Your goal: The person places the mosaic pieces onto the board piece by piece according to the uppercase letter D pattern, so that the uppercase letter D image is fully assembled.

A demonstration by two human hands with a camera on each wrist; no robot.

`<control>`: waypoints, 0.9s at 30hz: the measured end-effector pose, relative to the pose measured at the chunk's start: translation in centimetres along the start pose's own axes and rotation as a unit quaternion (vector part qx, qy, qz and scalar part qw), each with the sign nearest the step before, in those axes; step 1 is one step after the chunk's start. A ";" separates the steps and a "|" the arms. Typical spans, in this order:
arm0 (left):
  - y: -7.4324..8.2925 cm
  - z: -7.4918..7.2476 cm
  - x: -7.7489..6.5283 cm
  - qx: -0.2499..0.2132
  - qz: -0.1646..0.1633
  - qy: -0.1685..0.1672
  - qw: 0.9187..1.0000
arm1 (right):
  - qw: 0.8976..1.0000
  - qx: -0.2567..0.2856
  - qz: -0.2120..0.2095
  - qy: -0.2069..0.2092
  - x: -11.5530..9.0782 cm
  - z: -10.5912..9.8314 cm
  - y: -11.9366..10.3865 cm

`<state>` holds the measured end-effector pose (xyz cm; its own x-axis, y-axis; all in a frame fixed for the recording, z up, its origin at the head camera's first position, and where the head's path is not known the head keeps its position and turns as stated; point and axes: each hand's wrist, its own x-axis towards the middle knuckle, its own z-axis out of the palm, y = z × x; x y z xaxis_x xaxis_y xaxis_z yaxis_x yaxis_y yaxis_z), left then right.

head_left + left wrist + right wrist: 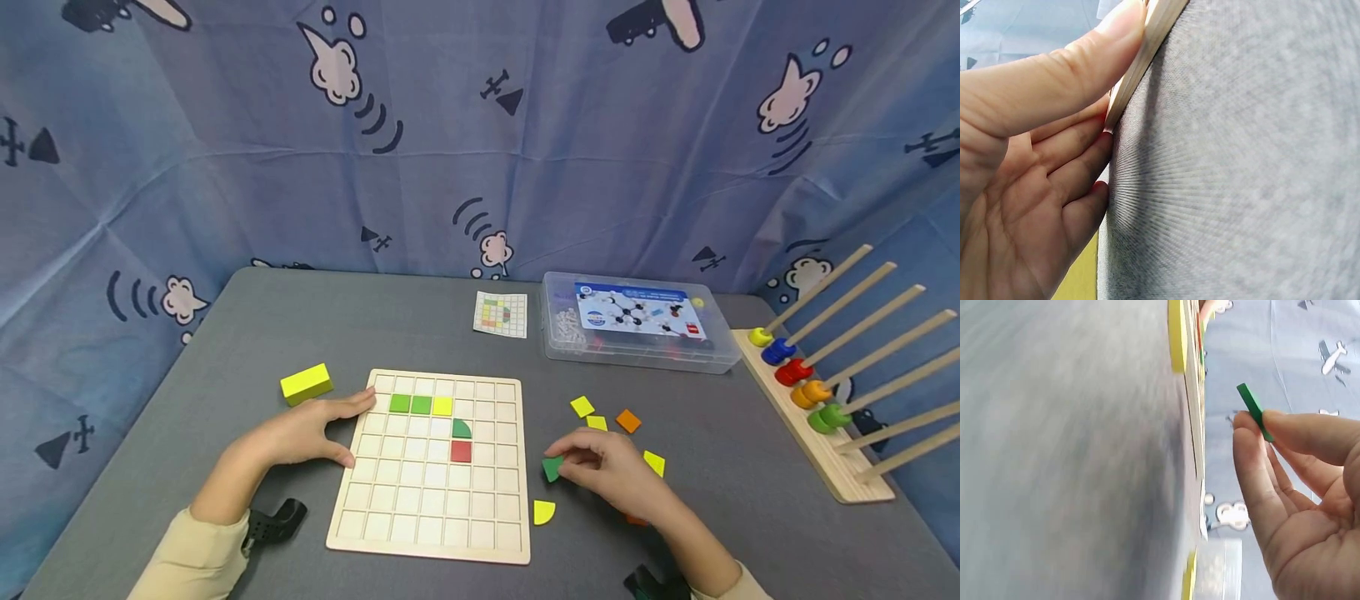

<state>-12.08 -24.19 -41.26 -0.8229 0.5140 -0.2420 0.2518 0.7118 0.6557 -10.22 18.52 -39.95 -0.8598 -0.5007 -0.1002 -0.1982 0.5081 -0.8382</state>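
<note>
A wooden grid board (427,533) lies on the grey table, holding two light green squares (410,404), a yellow square (442,406), a dark green quarter-circle tile (461,429) and a red square (461,452). At the board's left edge rests my left hand (303,432), thumb and fingers spread and fairly straight; its thumb (1066,84) touches the wooden rim in the left wrist view. Just right of the board, my right hand (618,471) pinches a green tile (1252,409) between thumb and fingertips, held above the table. A yellow quarter-circle tile (543,512) lies below that hand.
Loose yellow tiles (581,407) and an orange tile (628,421) surround the right hand. A yellow block (306,384) lies beyond the left hand. Farther back are a pattern card (501,314) and a clear plastic case (637,323). A wooden peg rack (821,425) stands at right.
</note>
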 end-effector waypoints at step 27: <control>-0.2 0.1 0.0 0.005 0.000 0.003 1.000 | 0.985 -0.122 -0.095 -0.072 5.6 7.4 -4.0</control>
<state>-12.07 -24.26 -41.44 -0.8253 0.5120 -0.2380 0.2572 0.7163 0.6487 -10.79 8.49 -41.15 -0.7250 -0.6874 -0.0437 -0.4709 0.5409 -0.6970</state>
